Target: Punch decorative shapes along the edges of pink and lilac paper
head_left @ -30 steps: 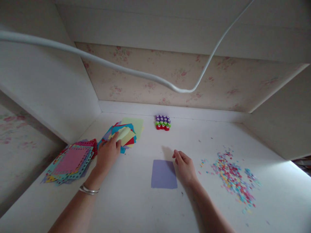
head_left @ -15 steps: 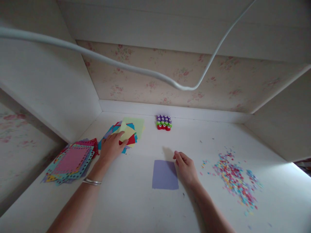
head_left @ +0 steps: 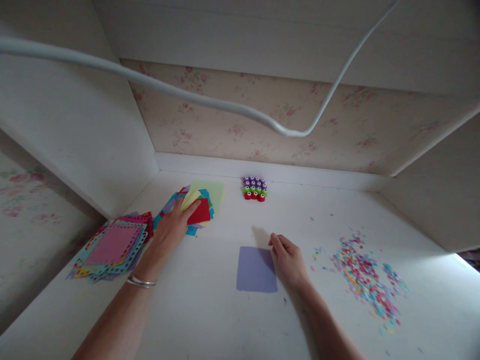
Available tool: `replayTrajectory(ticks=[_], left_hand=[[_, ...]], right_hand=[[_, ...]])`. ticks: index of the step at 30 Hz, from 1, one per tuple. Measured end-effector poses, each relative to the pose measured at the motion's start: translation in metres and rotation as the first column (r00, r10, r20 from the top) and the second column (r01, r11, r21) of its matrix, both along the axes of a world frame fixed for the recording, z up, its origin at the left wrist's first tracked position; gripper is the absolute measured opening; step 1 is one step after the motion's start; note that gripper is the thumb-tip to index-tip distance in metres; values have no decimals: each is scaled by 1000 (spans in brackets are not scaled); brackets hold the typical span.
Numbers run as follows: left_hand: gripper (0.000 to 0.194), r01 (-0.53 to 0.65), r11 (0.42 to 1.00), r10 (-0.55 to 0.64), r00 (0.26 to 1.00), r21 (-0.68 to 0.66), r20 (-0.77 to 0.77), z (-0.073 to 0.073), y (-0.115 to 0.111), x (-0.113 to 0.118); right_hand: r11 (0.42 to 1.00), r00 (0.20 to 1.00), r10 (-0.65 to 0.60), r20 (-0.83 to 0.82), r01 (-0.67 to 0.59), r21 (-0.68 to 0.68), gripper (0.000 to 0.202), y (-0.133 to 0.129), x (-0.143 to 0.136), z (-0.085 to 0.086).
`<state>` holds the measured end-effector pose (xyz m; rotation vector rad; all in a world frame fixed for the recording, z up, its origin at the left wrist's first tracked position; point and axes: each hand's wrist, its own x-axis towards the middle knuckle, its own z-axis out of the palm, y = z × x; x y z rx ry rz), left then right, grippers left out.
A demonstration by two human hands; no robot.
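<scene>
At the pile of plain coloured paper sheets (head_left: 206, 225), my left hand (head_left: 174, 220) has its fingers closed on a pale yellow sheet (head_left: 191, 199), which is bent up. A red sheet (head_left: 200, 211) lies uncovered beside the thumb. My right hand (head_left: 287, 257) rests on the white table with its fingers curled together, beside the upper right corner of a purple paper square (head_left: 256, 270). Whether anything small is between those fingers cannot be made out.
Sheets with punched edges (head_left: 114, 245) are stacked at the left. Small purple, green and red punches (head_left: 255, 189) stand in rows near the back board (head_left: 300, 176). Paper confetti (head_left: 367, 275) lies scattered at the right. A white cable (head_left: 232, 107) crosses above.
My left hand has closed on the pale yellow sheet and bent it leftward, baring more of the red sheet. My right hand looks unchanged by the purple square.
</scene>
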<state>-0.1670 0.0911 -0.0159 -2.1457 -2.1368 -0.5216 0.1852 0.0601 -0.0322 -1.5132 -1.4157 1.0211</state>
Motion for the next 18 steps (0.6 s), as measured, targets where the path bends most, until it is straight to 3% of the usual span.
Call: replayTrajectory(ticks=[6, 11, 18], left_hand=[[36, -31, 998, 22, 987, -52, -157, -2, 0, 9], [55, -43, 998, 37, 988, -40, -149, -5, 0, 12], [38, -42, 999, 39, 993, -23, -115, -12, 4, 4]], right_hand=[[1000, 1000, 15, 7, -15, 2, 48, 0, 2, -3], [1000, 999, 18, 30, -18, 9, 47, 0, 3, -5], [1000, 999, 13, 50, -12, -17, 48, 0, 2, -1]])
